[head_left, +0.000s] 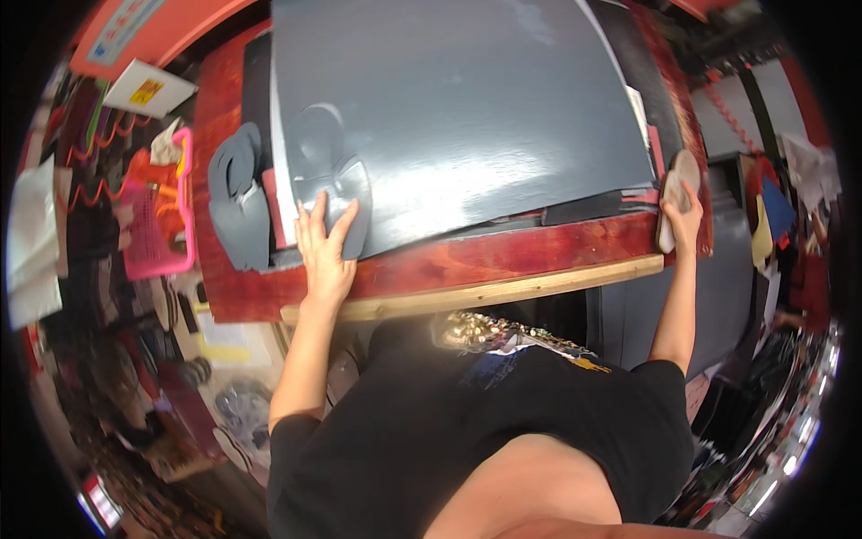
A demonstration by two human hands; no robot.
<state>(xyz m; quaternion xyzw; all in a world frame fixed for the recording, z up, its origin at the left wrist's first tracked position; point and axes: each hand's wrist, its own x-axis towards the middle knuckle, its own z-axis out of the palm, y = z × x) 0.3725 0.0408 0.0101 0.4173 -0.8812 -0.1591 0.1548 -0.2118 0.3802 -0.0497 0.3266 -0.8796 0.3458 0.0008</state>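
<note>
A large glossy dark grey sheet [485, 108] lies over the red wooden table [503, 260]. At its near left corner my left hand [328, 260] rests with fingers spread, touching a grey sole-shaped piece [356, 193]. Another rounded grey outline [316, 135] shows just beyond it on the sheet. Off the sheet's left edge lies a pile of grey sole-shaped cut-outs [241, 211]. At the table's right end, my right hand [685, 220] is closed around a beige sole-shaped piece [686, 169], held on edge.
A light wooden strip [494, 293] runs along the table's front edge. To the left stands a pink plastic basket [160, 235] with orange things inside, beneath a white box [149, 88]. Dark sheets [718, 278] hang or lean at the right. Red coiled hoses [736, 117] show on both sides.
</note>
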